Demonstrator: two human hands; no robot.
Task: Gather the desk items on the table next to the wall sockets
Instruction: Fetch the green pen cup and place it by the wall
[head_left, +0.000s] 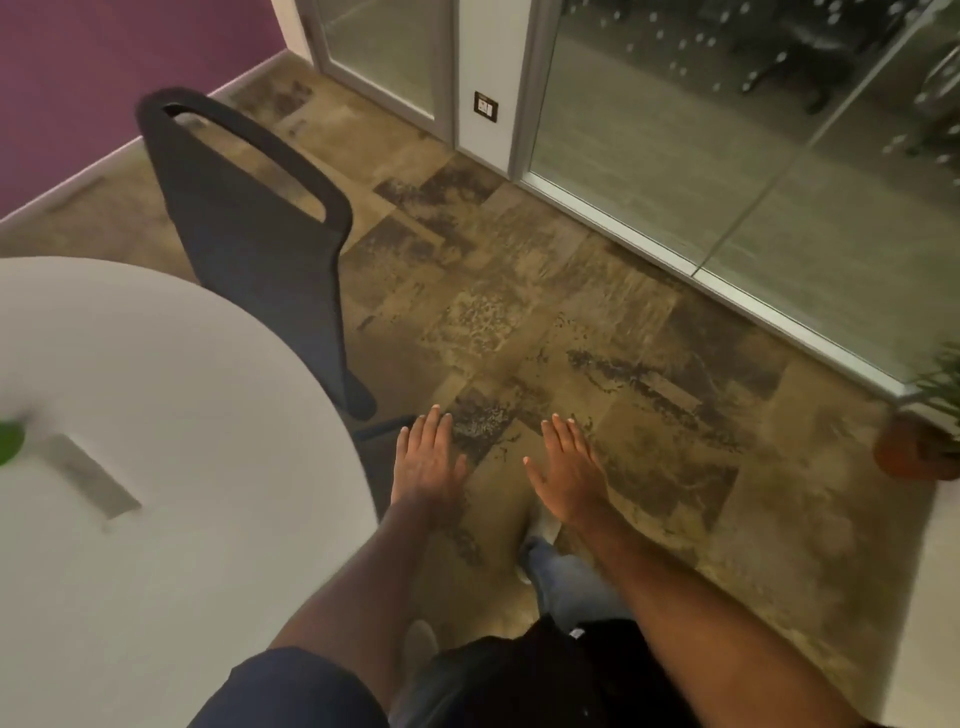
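At the far left edge a blurred green thing is lying on the round white table, cut off by the frame so its kind is not showing. Just right of it a flat grey rectangle is sitting in the tabletop, smeared by motion; whether it is an item or a panel is not telling. The table itself is running out of view at the left and bottom, its curved right edge bending down toward the person's left arm.

Behind that edge a dark chair is standing close against the table, its back turned to the camera.

The left hand is hovering just off the table's right edge, fingers straight and spread, holding nothing. The right hand is hanging beside it over the mottled brown floor, likewise flat and empty.

Farther off a wall socket is showing on a white post between glass panels. Bare floor is stretching between the chair and the glass. At the right edge a potted plant is standing, partly cropped.
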